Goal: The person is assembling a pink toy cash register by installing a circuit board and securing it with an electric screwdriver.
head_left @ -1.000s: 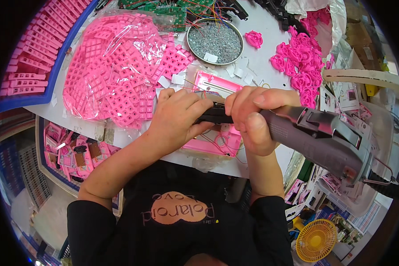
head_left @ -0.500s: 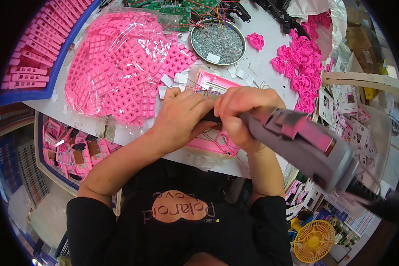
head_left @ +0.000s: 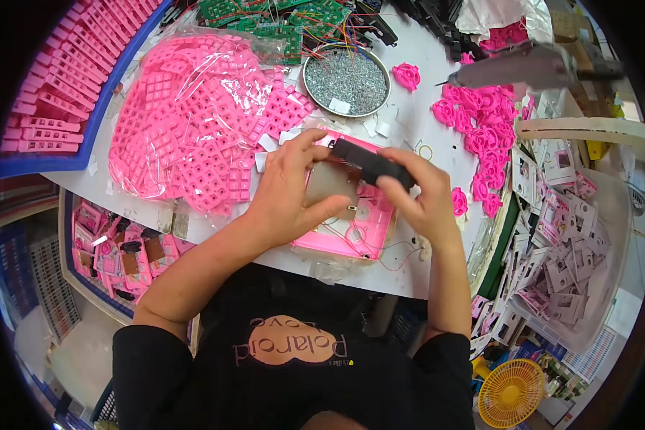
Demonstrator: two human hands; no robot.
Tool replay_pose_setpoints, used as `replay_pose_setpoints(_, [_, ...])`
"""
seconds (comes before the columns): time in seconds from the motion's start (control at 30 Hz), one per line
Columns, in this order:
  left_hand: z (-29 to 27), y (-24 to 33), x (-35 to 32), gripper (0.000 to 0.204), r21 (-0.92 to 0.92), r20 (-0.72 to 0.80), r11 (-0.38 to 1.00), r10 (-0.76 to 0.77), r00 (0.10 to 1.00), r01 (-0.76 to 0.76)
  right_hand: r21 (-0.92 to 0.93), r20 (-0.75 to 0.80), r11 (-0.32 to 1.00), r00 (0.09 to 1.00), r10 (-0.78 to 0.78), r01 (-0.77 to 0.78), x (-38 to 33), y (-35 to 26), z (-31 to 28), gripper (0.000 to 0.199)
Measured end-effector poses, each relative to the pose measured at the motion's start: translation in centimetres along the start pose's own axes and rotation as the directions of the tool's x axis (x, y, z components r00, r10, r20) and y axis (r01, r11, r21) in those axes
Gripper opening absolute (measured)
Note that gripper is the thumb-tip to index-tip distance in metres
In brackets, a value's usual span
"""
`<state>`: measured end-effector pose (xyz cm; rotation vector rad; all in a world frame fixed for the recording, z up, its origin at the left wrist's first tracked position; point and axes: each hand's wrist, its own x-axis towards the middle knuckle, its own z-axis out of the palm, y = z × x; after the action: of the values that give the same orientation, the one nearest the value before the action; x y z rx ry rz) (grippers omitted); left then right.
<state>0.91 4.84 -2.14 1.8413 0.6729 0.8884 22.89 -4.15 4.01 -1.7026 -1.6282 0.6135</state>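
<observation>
A shallow pink plastic case point(head_left: 337, 247) lies in front of me, with thin wires and a brown board point(head_left: 329, 185) in it. My left hand point(head_left: 283, 190) grips the case's left side, its thumb stretched over the board and its fingertips by the far edge. Over the case's far right part is a long black plastic part point(head_left: 369, 163), tilted down to the right. My right hand point(head_left: 419, 190) holds its right end between thumb and fingers; the left end is close to my left fingertips. A grey electric screwdriver point(head_left: 516, 68), smeared by motion, hangs in the air at the upper right.
Beyond the case stands a round tin of screws point(head_left: 347, 79). Left of it lies a clear bag of pink keypads point(head_left: 186, 122); green circuit boards point(head_left: 279, 36) are behind. Pink rose-shaped parts point(head_left: 487, 129) lie at right. A blue crate point(head_left: 86, 147) borders the left.
My right hand has let go of the electric screwdriver, which has swung up to the far right. That hand now holds the black part, and the case's inside is more exposed.
</observation>
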Motion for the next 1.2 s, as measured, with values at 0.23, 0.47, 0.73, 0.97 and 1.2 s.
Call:
replay_pose_setpoints(0.23, [-0.3,1.4,0.1,0.076,0.42,0.175,0.888,0.119,0.977,-0.184,-0.123,0.318,0.877,0.818,0.479,-0.465,5.0,0.5,-1.3,0.048])
replay_pose_setpoints(0.47, [-0.1,2.3,0.1,0.073,0.563,0.236,0.797,0.099,0.967,-0.219,-0.396,0.093,0.918,0.996,0.001,0.036,2.8,-1.1,-1.4,0.038])
replay_pose_setpoints(0.73, [0.6,2.9,0.2,0.074,0.631,0.229,0.751,0.061,0.971,-0.196,-0.469,-0.073,0.842,0.938,-0.339,0.268,0.6,0.8,1.8,0.038])
replay_pose_setpoints(0.97, [-1.9,4.3,4.3,0.053,0.557,0.448,0.795,-0.046,0.893,-0.239,-0.264,0.22,0.948,0.968,-0.117,0.175,2.6,1.7,-1.7,0.037])
replay_pose_setpoints(1.2, [-0.1,-1.3,17.5,0.028,0.793,0.356,0.587,-0.229,0.906,-0.163,0.514,-0.035,0.856,0.998,-0.044,0.055,3.3,1.3,-6.7,0.074])
